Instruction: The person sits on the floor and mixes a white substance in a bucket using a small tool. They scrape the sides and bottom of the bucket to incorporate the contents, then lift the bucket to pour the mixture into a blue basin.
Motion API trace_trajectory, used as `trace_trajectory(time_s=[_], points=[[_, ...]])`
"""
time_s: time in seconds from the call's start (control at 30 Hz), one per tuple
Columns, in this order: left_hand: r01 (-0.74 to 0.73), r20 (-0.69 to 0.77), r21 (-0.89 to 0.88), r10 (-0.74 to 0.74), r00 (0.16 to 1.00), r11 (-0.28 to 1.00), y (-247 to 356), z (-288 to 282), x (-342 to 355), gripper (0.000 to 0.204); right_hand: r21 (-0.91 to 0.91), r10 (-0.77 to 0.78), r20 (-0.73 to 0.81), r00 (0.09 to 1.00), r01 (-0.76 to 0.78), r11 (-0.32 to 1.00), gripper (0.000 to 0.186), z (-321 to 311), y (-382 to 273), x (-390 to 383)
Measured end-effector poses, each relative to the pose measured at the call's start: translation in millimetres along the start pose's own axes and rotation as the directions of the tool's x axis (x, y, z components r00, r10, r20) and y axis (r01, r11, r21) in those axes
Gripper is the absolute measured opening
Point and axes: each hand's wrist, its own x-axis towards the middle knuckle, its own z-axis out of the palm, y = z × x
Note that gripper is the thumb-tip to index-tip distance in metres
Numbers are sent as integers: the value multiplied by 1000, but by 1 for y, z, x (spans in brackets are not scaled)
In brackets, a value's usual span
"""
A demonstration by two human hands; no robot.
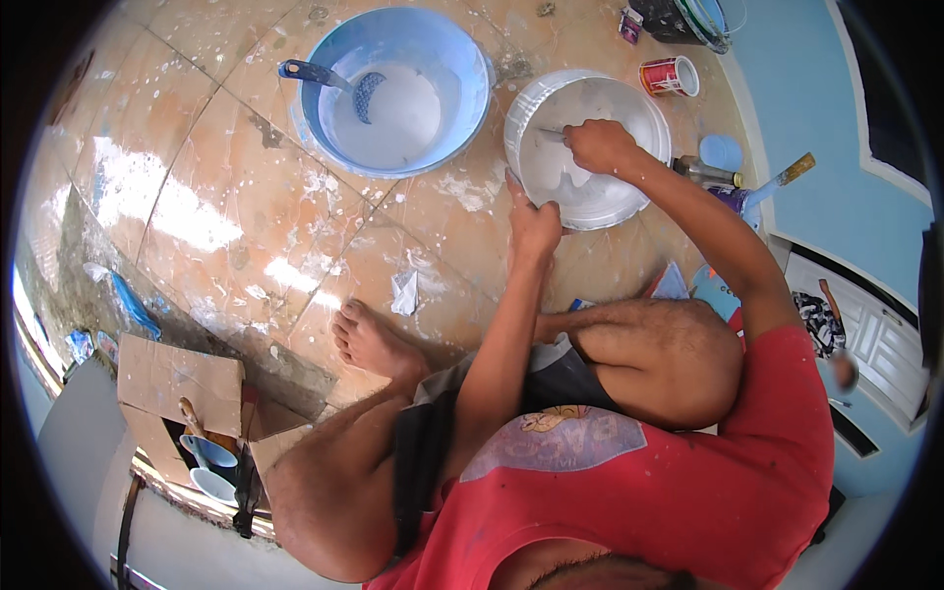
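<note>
My right hand (600,147) is closed on the handle of a thin tool (553,136) that reaches inside a white, shiny round container (629,108) holding pale material; the tool's far end is hard to make out. My left hand (536,221) grips the container's near-left rim, fingers wrapped on its edge. To the left stands a light-blue basin (462,79) with white residue and a blue-handled, perforated scoop (315,74) in it. A red-and-white tub (667,76) sits right of the container.
Paint-spattered tiles (226,157) surround me. At right are a dark bucket (693,25), a brush (795,169), bottles and cans (708,175). A cardboard box (182,379) holding tools lies at lower left, near my bare foot (374,339). Another person (821,320) is by a white door (885,334).
</note>
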Motion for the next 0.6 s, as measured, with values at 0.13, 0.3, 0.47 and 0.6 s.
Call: trace_trajectory(time_s=[0.13, 0.3, 0.47, 0.6], points=[[34, 27, 4, -34, 999, 999, 10, 3, -3, 86, 105, 31, 15, 999, -32, 994, 31, 18, -6, 17], [32, 40, -9, -32, 999, 999, 7, 1, 3, 86, 204, -14, 63, 998, 1, 979, 34, 25, -15, 23], [68, 37, -13, -67, 997, 998, 16, 2, -1, 85, -15, -34, -91, 995, 32, 999, 26, 8, -30, 8], [58, 94, -87, -50, 994, 995, 4, 0, 5, 84, -235, -251, -319, 914, 180, 955, 22, 15, -4, 23]])
